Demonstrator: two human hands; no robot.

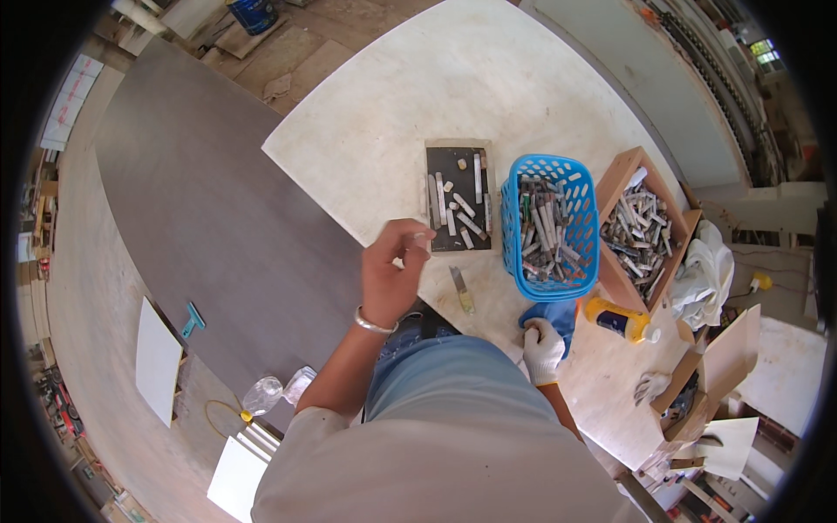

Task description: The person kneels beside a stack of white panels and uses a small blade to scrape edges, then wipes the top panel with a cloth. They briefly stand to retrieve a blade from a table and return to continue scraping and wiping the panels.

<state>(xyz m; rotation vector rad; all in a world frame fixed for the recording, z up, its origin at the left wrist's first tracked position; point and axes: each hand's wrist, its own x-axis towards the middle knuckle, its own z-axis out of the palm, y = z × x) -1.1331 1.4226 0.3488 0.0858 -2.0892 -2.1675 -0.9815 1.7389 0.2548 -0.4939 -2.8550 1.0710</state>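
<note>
My bare left hand, with a silver bangle at the wrist, is raised by the table's near edge, thumb and fingers pinched. Something small and pale may be between the fingertips, too blurred to name. Just beyond lies a dark shallow tray with several whitish sticks and stubs. A flat tool with a yellowish handle lies closer to me. My right hand, in a white glove, has its fingers curled on a bunched blue cloth. Next to the tray stands a blue plastic basket full of used sticks.
Right of the basket is a wooden box of similar pieces. A yellow bottle lies near the cloth, with a loose glove and cardboard box farther right. On my left, a grey panel bears a teal scraper.
</note>
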